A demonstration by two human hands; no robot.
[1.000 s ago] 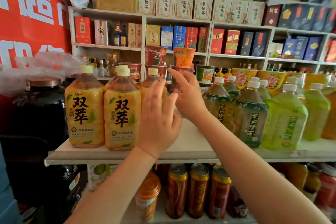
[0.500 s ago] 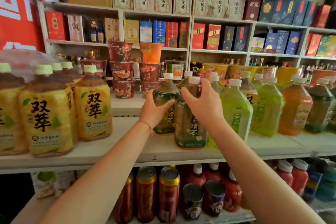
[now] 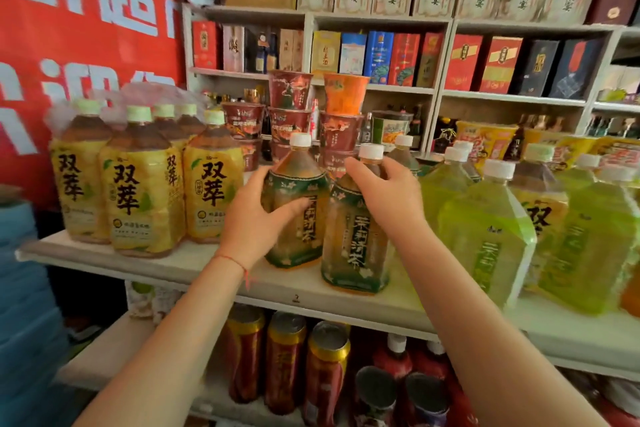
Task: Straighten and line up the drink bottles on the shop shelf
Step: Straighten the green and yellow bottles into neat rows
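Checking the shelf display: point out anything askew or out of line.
The two dark-green tea bottles are staggered: the left hand holds one set further back, the right hand one nearer the shelf edge.

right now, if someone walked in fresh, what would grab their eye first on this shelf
The two hands at the centre: the left hand holds one dark green-labelled tea bottle, and the right hand grips the shoulder of a second one beside it, near the shelf's front edge. To their left stands a cluster of yellow-labelled bottles with bold black characters, before a big red banner. To the right are bright lime-green bottles.
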